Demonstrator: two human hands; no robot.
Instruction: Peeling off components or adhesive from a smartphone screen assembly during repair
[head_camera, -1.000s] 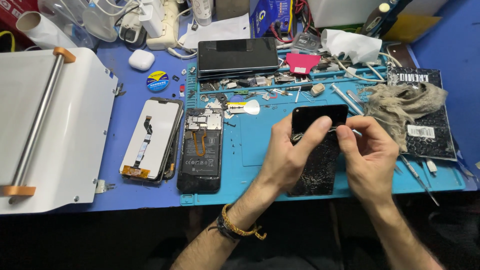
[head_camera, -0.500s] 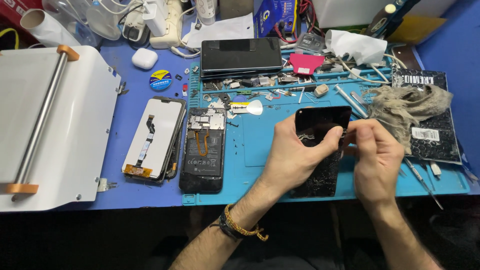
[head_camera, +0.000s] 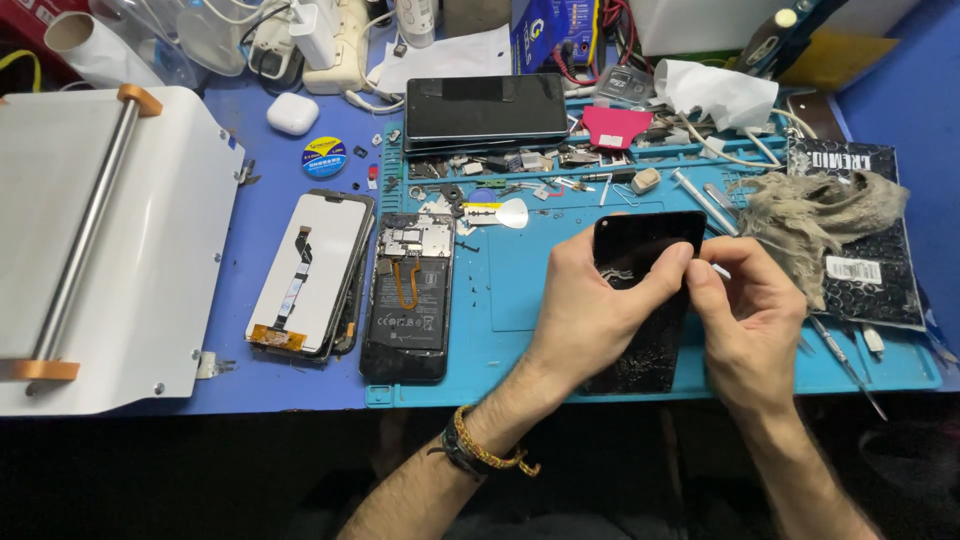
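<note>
Head view: both hands (head_camera: 590, 310) (head_camera: 745, 320) grip a black phone panel (head_camera: 640, 300) over the blue mat (head_camera: 520, 300).

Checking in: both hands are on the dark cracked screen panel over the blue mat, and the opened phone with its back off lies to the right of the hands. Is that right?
Not quite. The head view shows the left hand and right hand on the dark cracked screen panel over the blue mat, but the opened phone lies to the left of the hands, not the right.

Black cracked phone screen (head_camera: 640, 300) on a light-blue work mat (head_camera: 520, 300); darker blue table (head_camera: 280, 200); white machine (head_camera: 100, 240) with orange caps; grey-beige rag (head_camera: 820, 215).
</note>
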